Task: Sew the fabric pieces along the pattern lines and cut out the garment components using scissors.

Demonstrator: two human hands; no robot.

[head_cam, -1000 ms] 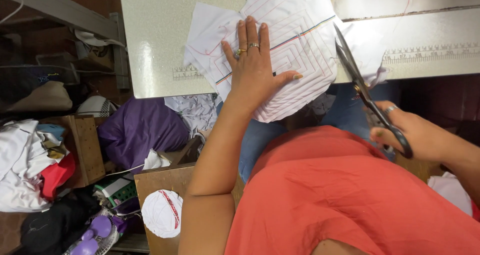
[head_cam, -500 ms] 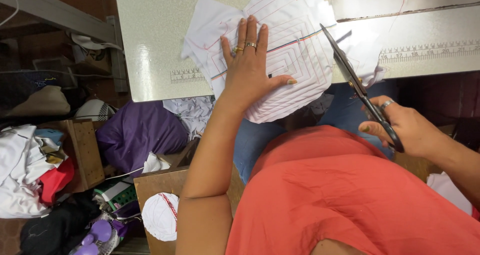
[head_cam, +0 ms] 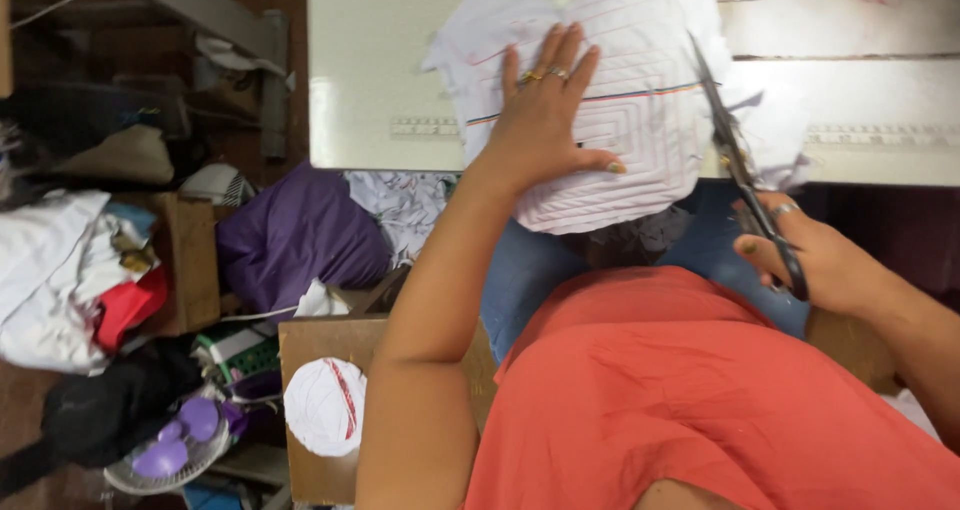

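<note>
The white quilted fabric piece [head_cam: 610, 100] is stitched in nested squares, with a thin multicoloured stripe running across it; its edges are ragged and its lower part hangs over the near edge of the pale counter [head_cam: 380, 70]; it lies flat there, under the left hand [head_cam: 545, 120], which is spread wide with the palm pressed down and two rings on one finger. The right hand [head_cam: 815, 260] is closed around the handles of the dark scissors [head_cam: 740, 165]; the blades point up and away, lying along the right edge of the fabric; whether they are parted I cannot tell. One fabric piece under the hand, one pair of scissors, two hands; a further round white quilted disc [head_cam: 325, 405] with a red line rests on a brown cardboard box [head_cam: 320, 345] below; a purple cloth bundle [head_cam: 295, 235] and a small purple fan [head_cam: 165, 450] lie on the floor to the left. Since half a second ago the scissors have swung more upright and closer to the fabric edge; the left hand has stayed pressed in place.
</note>
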